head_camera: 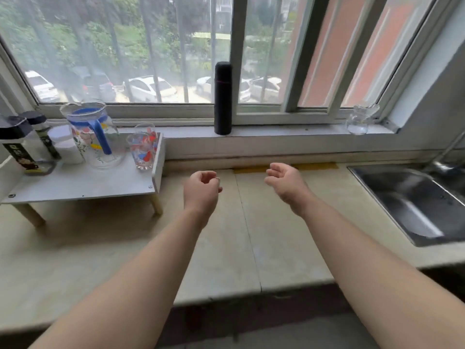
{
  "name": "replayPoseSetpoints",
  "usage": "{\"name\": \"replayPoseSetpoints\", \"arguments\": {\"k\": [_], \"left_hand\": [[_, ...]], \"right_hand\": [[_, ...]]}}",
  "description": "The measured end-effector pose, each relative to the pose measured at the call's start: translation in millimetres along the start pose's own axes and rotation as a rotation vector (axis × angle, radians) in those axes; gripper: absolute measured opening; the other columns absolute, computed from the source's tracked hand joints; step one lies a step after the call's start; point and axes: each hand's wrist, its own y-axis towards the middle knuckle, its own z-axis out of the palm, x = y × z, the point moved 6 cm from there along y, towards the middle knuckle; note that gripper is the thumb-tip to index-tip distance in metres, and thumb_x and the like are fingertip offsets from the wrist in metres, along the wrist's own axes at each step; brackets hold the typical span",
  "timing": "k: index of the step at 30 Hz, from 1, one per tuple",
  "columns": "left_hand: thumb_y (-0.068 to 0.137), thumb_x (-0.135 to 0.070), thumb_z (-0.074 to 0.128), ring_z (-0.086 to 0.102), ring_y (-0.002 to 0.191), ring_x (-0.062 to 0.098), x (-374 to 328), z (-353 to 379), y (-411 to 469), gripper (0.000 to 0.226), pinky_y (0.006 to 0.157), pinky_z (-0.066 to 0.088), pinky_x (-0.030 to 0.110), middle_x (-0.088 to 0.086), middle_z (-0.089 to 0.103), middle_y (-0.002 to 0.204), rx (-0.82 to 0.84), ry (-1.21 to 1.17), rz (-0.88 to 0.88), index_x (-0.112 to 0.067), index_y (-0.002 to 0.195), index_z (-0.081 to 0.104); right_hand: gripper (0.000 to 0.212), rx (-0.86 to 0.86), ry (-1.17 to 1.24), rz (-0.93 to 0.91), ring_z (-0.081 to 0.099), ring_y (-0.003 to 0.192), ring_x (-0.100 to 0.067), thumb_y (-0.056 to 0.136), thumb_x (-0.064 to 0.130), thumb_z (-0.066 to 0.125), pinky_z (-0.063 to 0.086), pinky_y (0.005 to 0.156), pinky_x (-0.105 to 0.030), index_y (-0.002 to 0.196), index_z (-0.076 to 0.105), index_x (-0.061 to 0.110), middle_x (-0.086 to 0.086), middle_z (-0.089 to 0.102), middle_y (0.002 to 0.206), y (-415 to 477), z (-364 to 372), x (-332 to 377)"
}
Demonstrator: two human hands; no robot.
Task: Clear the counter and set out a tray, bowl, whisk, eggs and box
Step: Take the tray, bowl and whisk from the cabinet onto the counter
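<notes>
Both my arms reach out over the pale stone counter [251, 235]. My left hand [202, 188] hovers above the counter's middle with its fingers curled in and nothing in it. My right hand [284, 182] floats a little to the right, fingers loosely curled and apart, also holding nothing. No tray, bowl, whisk, eggs or box shows in this view.
A tall black flask [223, 98] stands on the windowsill. A small white shelf [78, 182] at the left carries a glass pitcher [94, 134] with a blue handle, a patterned glass [143, 151] and dark-capped bottles [17, 144]. A steel sink [415, 202] lies at the right; a clear glass jug [359, 119] sits on the sill.
</notes>
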Motion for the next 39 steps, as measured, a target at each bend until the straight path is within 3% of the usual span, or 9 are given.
{"name": "replayPoseSetpoints", "arguments": {"k": [5,10,17,21,23,29,32,34,39], "left_hand": [[0.09,-0.003,0.049,0.063,0.077,0.016,23,27,-56,0.019,0.082,0.054,0.036,0.007,0.067,0.094,0.037,-0.024,-0.029,-0.008,0.105,0.061],[0.089,-0.002,0.05,0.065,0.085,0.021,55,52,-110,0.016,0.085,0.056,0.037,0.011,0.067,0.097,0.098,-0.006,-0.107,-0.008,0.099,0.061],[0.089,-0.005,0.052,0.065,0.086,0.021,108,64,-146,0.016,0.086,0.054,0.039,0.011,0.068,0.098,0.154,0.045,-0.225,-0.009,0.101,0.062],[0.086,-0.009,0.054,0.067,0.085,0.022,149,62,-158,0.012,0.085,0.054,0.041,0.011,0.071,0.099,0.194,0.103,-0.267,-0.016,0.088,0.063],[0.084,-0.012,0.056,0.068,0.09,0.025,170,60,-158,0.013,0.089,0.055,0.042,0.01,0.071,0.098,0.214,0.138,-0.285,-0.022,0.081,0.063],[0.086,-0.015,0.062,0.065,0.089,0.021,227,50,-155,0.008,0.08,0.05,0.033,0.009,0.072,0.103,0.27,0.247,-0.311,-0.021,0.086,0.067],[0.091,-0.015,0.055,0.056,0.096,0.013,251,50,-150,0.024,0.081,0.041,0.024,0.0,0.066,0.111,0.292,0.359,-0.28,-0.014,0.11,0.068],[0.092,-0.013,0.052,0.053,0.101,0.011,267,52,-146,0.031,0.087,0.038,0.022,-0.001,0.063,0.118,0.302,0.374,-0.284,-0.012,0.121,0.064],[0.092,-0.012,0.052,0.055,0.115,0.016,304,61,-136,0.037,0.091,0.037,0.022,0.003,0.06,0.129,0.303,0.368,-0.289,-0.01,0.128,0.06]], "right_hand": [[0.052,-0.055,-0.002,0.048,0.052,0.124,-0.021,0.091,0.007,0.057,0.04,0.097,-0.025,0.141,0.042,0.004,-0.011,0.053,0.138,-48,-42,-49],[0.036,-0.129,-0.019,0.146,0.055,0.098,-0.018,0.089,0.011,0.059,0.044,0.084,-0.028,0.125,0.057,0.003,-0.007,0.06,0.111,-94,-78,-99],[0.026,-0.202,-0.016,0.256,0.063,0.095,-0.022,0.088,0.005,0.054,0.05,0.083,-0.034,0.111,0.065,0.005,-0.01,0.066,0.1,-137,-90,-163],[0.021,-0.236,-0.017,0.312,0.065,0.1,-0.027,0.087,0.004,0.053,0.052,0.092,-0.038,0.101,0.068,0.008,-0.013,0.069,0.102,-156,-73,-201],[0.021,-0.251,-0.032,0.334,0.065,0.098,-0.025,0.086,0.002,0.053,0.05,0.087,-0.034,0.099,0.069,0.008,-0.013,0.069,0.1,-163,-61,-219],[0.033,-0.252,-0.108,0.376,0.057,0.095,-0.011,0.095,0.008,0.048,0.04,0.077,-0.02,0.124,0.062,0.01,-0.003,0.064,0.122,-176,-23,-259],[0.036,-0.234,-0.177,0.374,0.057,0.111,-0.017,0.098,0.014,0.045,0.043,0.092,-0.025,0.132,0.056,0.01,-0.003,0.058,0.133,-173,-6,-280],[0.038,-0.209,-0.23,0.373,0.05,0.127,-0.021,0.099,0.016,0.044,0.037,0.106,-0.029,0.135,0.052,0.01,-0.006,0.053,0.139,-166,6,-295],[0.043,-0.138,-0.356,0.358,0.037,0.139,-0.022,0.101,0.016,0.037,0.027,0.113,-0.029,0.143,0.041,0.009,-0.006,0.039,0.151,-144,24,-331]]}}
